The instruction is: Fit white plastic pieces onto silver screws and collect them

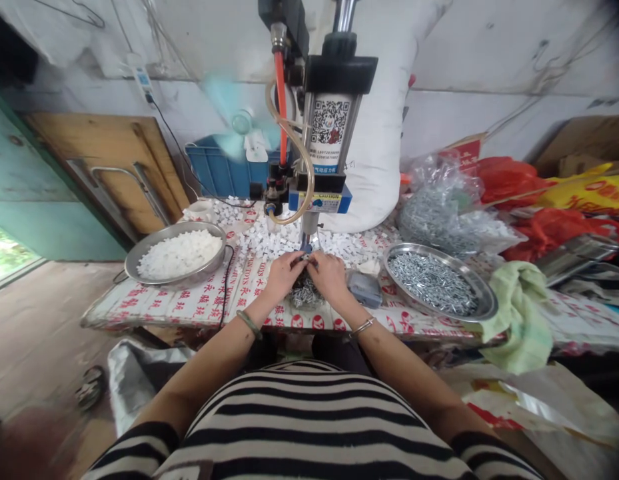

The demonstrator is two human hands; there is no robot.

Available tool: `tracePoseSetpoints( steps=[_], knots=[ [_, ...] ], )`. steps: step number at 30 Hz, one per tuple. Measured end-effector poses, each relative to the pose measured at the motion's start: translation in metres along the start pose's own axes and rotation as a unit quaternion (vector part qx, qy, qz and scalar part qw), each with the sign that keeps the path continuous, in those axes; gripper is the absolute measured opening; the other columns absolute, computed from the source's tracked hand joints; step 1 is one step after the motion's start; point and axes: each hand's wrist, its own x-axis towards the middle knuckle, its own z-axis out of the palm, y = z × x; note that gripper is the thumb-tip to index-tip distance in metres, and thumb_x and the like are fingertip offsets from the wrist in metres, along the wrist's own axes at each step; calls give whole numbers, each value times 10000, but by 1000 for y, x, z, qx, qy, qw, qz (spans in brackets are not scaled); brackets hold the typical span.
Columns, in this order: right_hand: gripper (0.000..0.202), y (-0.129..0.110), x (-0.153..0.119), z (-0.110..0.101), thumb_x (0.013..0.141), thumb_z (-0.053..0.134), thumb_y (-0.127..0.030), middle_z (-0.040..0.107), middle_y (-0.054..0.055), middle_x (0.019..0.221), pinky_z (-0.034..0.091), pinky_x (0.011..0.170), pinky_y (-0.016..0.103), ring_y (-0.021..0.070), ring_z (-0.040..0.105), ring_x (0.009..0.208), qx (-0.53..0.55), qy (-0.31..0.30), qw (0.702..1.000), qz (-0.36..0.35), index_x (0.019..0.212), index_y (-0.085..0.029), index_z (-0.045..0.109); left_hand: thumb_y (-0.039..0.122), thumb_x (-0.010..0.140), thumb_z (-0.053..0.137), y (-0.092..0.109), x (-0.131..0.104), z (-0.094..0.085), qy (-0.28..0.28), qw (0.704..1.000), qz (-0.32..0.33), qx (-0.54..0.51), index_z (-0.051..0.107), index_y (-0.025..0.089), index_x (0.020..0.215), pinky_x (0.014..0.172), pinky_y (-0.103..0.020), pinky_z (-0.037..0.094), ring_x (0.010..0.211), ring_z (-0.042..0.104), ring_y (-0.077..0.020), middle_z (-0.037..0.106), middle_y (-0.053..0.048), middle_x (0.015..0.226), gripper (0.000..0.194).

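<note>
Both hands meet at the foot of a pneumatic press (334, 133), right under its ram (308, 230). My left hand (284, 273) is closed in a pinch, with thumb and fingertips at the ram's lower end. My right hand (328, 275) pinches from the other side, its fingertips almost touching the left ones. Whatever lies between the fingertips is too small and hidden to name. Just below the hands lies a heap of small metal pins (305, 295). Many small white plastic pieces (269, 241) are spread behind the hands around the press.
A metal bowl (218, 257) of white pieces stands left, and a steel tray (489, 308) of metal pins right. Beside the right hand is a grey box-like object (365, 289). A green cloth (522, 313) hangs over the table edge. Behind stand a fan (242, 122) and a blue crate (206, 167).
</note>
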Motion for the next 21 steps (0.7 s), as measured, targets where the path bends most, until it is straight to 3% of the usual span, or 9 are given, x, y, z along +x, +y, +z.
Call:
tracePoseSetpoints(
  steps=[3, 5, 8, 10, 12, 14, 17, 21],
  knots=[
    [147, 6, 1, -6, 829, 487, -276, 668, 1, 821, 333, 722, 276, 170, 588, 807, 26, -4, 1000, -10, 916, -219, 590, 189, 806, 485, 7, 9, 3, -16, 999, -30, -6, 656, 203, 942, 836, -266, 458, 872, 610, -146, 680, -14, 942, 218],
    [191, 24, 2, -19, 832, 488, -310, 677, 9, 856, 355, 732, 274, 165, 597, 798, 31, -6, 999, -2, 963, -222, 595, 188, 813, 468, 9, 11, 2, -37, 999, -27, -2, 658, 208, 929, 828, -265, 458, 872, 612, -148, 683, -6, 927, 223],
    [267, 78, -1, -47, 844, 463, -330, 676, 73, 915, 376, 751, 311, 190, 605, 798, -46, -10, 995, 91, 1024, -195, 607, 241, 825, 471, 7, 9, -7, -43, 999, -16, 25, 611, 206, 1056, 818, -275, 454, 863, 611, -156, 676, -21, 943, 272],
    [301, 122, -8, -65, 852, 436, -325, 660, 146, 956, 358, 791, 406, 264, 593, 888, -164, -45, 970, 176, 1023, -170, 629, 290, 832, 464, 3, 6, -19, -29, 997, -30, 61, 576, 192, 1123, 792, -276, 452, 838, 610, -161, 671, -38, 947, 326],
    [268, 161, -19, -77, 821, 473, -253, 639, 210, 975, 321, 809, 472, 317, 572, 948, -250, -140, 926, 245, 952, -119, 665, 343, 836, 441, 0, 3, -31, -51, 991, -57, 107, 636, 188, 1019, 743, -265, 448, 800, 611, -168, 678, -42, 880, 309],
    [261, 186, -30, -82, 813, 456, -169, 627, 246, 959, 317, 787, 459, 309, 579, 945, -277, -198, 904, 260, 920, -82, 678, 380, 820, 442, -1, 1, -41, -125, 978, -73, 152, 691, 195, 802, 691, -255, 437, 755, 608, -176, 680, -38, 778, 311],
    [293, 194, -38, -82, 818, 413, -111, 623, 247, 947, 324, 741, 403, 280, 587, 939, -277, -217, 901, 253, 945, -70, 674, 353, 759, 510, 0, -2, -43, -204, 955, -70, 203, 687, 204, 637, 641, -244, 420, 708, 599, -175, 674, -35, 715, 262],
    [303, 182, -35, -82, 848, 401, -180, 620, 235, 964, 319, 718, 378, 280, 576, 954, -276, -210, 902, 256, 939, -88, 675, 273, 738, 511, 2, -5, -38, -183, 959, -60, 206, 693, 209, 677, 647, -231, 419, 721, 595, -162, 680, -28, 740, 203]
  ],
)
